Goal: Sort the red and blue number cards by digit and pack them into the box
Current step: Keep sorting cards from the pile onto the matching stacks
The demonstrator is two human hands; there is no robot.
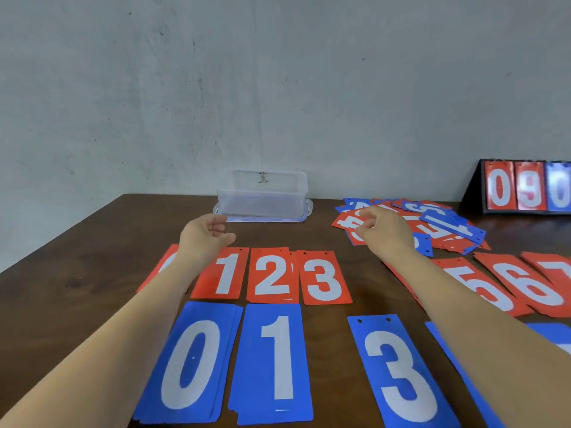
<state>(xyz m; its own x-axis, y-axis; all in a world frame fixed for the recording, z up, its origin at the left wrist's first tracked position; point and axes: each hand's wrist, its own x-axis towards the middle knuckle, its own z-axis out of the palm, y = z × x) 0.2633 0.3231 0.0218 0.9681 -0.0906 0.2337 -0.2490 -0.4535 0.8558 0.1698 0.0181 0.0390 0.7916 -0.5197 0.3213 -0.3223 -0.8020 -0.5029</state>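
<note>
Number cards, brown table, grey wall, left hand loose, right hand unclear

Open lanes at the left and centre; cards and a stand crowd the right.

Bare table runs down the left side and across to the box, which stands by the wall. A free strip lies between the box and the pile. The red row and blue row cover the near table, with one bare gap between blue 1 and 3. The scoreboard blocks the far right corner. The left hand hangs before the box and the right hand over the pile.
</note>
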